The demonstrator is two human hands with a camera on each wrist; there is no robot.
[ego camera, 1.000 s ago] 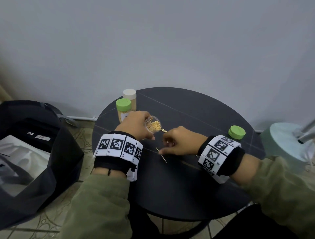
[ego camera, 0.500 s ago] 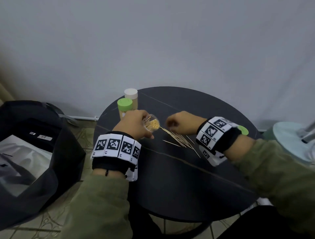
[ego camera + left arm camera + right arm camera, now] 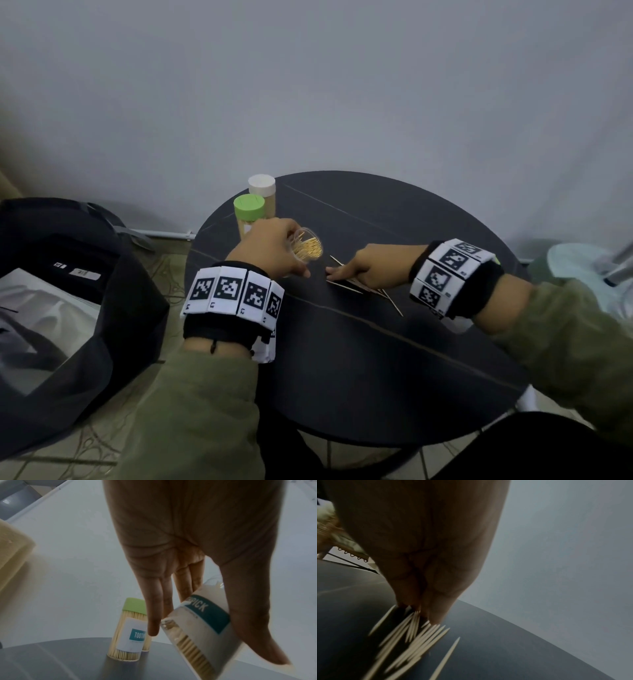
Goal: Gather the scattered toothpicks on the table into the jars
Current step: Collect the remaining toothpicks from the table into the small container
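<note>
My left hand (image 3: pixel 274 250) grips a clear open jar (image 3: pixel 306 245), tilted with its mouth toward the right and packed with toothpicks; in the left wrist view the jar (image 3: pixel 202 626) sits between thumb and fingers. A loose pile of toothpicks (image 3: pixel 363 289) lies on the round black table (image 3: pixel 342 359). My right hand (image 3: pixel 363 267) rests on this pile with straight fingers, and its fingertips (image 3: pixel 436 615) touch the ends of the toothpicks (image 3: pixel 419 635). One toothpick (image 3: pixel 395 306) lies apart, nearer me.
Two closed full jars stand at the table's far left: a green-lidded jar (image 3: pixel 249 214) (image 3: pixel 130 628) and a white-lidded jar (image 3: pixel 262 192). A black bag (image 3: pixel 68 308) sits on the floor at left. A pale green round object (image 3: pixel 582 270) stands right of the table.
My right hand left the jar mouth, swung over the far side of the pile and came down with fingers flat on the toothpicks. The left hand kept the jar tilted in place.
</note>
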